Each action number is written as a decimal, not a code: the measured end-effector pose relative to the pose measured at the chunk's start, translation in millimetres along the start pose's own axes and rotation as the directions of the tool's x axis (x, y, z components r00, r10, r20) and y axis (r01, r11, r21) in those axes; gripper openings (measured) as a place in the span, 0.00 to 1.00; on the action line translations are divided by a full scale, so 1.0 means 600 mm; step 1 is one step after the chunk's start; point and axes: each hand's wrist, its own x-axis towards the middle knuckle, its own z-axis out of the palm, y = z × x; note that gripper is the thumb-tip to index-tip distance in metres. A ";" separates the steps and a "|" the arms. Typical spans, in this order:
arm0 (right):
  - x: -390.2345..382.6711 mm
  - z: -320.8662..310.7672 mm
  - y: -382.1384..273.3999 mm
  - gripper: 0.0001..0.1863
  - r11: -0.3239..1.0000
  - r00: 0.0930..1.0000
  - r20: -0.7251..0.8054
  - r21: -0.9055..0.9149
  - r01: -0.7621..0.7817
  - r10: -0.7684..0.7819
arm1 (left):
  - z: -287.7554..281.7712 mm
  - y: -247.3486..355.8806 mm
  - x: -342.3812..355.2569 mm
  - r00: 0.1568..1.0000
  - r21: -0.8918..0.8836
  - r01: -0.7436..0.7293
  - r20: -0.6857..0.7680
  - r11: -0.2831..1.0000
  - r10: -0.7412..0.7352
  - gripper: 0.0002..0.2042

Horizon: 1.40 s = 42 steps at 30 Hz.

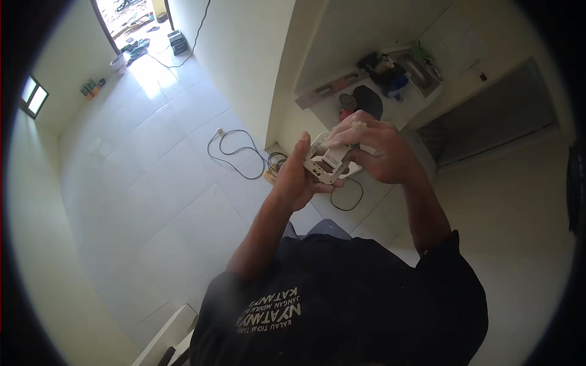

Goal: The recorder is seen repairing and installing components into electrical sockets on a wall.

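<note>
In front of my chest I hold a white plastic frame (318, 175) with cut-out openings, like that of a wall switch or socket. My left hand (295, 186) is closed round its left and lower side, thumb up along the edge. Over its upper right part, my right hand (383, 149) has its fingers bent and closed on a white plastic piece (335, 154) at the frame. Whether that piece is seated in the frame or apart from it, I cannot tell. Pale dust or paste coats the right fingers and knuckles.
A dark cable (239, 148) with a plug lies looped on the white tiled floor (165, 183). At right, a counter holds a metal sink (421, 70), a long reddish bar (329, 89) and dark items. A wall corner stands ahead; a doorway (131, 24) opens far left.
</note>
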 end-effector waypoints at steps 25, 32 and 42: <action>-0.073 0.064 -0.019 0.21 0.990 0.932 -0.341 -0.017 -0.138 0.124 | 0.036 -0.039 0.019 0.931 0.229 -0.347 -0.036 0.910 0.364 0.26; -0.163 0.060 0.038 0.31 0.971 0.793 -0.568 0.203 -0.125 0.221 | 0.072 -0.088 0.082 0.947 0.264 -0.305 -0.015 0.915 0.320 0.27; -0.358 -0.067 0.119 0.29 0.936 0.705 -0.643 0.051 -0.349 0.298 | 0.161 -0.249 0.241 0.970 0.459 -0.242 0.084 0.855 0.230 0.27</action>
